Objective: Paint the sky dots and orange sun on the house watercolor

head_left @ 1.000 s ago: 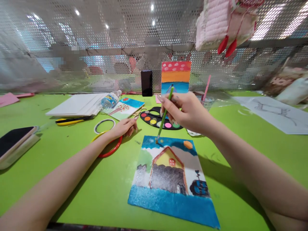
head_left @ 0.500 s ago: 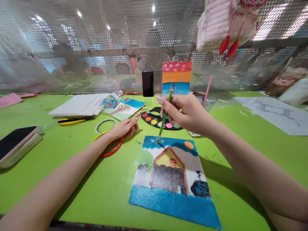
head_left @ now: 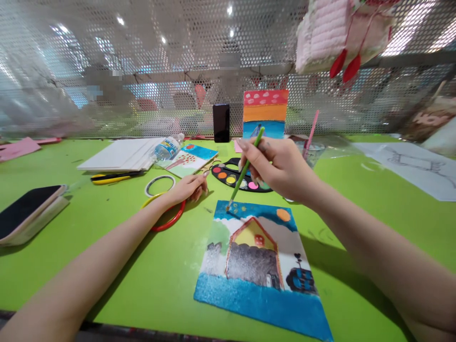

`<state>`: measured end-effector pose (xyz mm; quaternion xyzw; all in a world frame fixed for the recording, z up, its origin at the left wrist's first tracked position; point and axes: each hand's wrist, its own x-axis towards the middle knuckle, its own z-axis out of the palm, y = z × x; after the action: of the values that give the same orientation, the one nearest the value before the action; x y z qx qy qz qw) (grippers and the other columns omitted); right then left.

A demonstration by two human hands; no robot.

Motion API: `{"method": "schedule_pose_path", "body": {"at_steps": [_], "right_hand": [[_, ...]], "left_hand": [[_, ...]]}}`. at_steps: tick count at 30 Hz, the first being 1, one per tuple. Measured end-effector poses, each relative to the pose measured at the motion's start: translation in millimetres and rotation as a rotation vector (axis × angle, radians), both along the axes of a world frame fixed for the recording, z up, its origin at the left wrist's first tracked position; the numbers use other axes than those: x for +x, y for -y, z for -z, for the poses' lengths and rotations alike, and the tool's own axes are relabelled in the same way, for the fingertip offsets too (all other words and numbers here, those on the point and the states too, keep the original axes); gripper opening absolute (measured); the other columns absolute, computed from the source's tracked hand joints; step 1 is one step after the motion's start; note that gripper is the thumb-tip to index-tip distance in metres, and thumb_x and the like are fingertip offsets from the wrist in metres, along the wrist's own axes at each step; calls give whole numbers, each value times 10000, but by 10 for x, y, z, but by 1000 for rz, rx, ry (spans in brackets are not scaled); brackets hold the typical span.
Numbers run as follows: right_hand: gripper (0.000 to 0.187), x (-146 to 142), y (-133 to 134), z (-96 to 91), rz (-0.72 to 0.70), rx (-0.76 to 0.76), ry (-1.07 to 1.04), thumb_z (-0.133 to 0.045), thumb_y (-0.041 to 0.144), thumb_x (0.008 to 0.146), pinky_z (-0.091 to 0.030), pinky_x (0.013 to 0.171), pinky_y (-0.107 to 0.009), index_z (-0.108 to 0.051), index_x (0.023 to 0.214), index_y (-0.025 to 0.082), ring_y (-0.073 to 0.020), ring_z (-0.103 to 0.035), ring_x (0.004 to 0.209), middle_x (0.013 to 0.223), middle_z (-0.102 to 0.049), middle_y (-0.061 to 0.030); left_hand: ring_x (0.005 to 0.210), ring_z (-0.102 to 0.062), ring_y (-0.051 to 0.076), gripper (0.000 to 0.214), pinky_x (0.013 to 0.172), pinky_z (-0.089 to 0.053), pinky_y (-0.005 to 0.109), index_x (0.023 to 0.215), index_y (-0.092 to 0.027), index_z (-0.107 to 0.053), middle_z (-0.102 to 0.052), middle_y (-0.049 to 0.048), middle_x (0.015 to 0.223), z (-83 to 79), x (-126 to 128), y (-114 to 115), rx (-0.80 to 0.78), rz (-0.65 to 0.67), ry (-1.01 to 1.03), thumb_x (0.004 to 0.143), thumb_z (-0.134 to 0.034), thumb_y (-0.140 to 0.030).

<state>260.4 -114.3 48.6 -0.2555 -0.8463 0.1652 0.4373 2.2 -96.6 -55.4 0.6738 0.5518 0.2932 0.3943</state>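
Green table: right hand pinches brush, tip at house painting; left hand rests half-open. Dab lightly, wrist steady.

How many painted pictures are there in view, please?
3: the house painting lies beneath the brush in the right hand; the tree painting lies beside the bottle; the striped painting stands at the back, partly behind that hand. Others may be hidden.
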Motion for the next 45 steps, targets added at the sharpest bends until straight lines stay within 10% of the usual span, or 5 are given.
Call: {"method": "schedule_pose_path", "body": {"at_steps": [45], "right_hand": [[447, -58, 42, 48, -54, 37, -25, -388, 439, 994, -283, 506, -277, -509, 656, 172, -86, -389, 476, 523, -434, 24]], "left_hand": [[316, -432, 76, 560, 362, -329, 174, 672, -137, -576, -520, -7, 394, 22, -7, -34, -6, 14, 17, 896, -387, -614]]}}
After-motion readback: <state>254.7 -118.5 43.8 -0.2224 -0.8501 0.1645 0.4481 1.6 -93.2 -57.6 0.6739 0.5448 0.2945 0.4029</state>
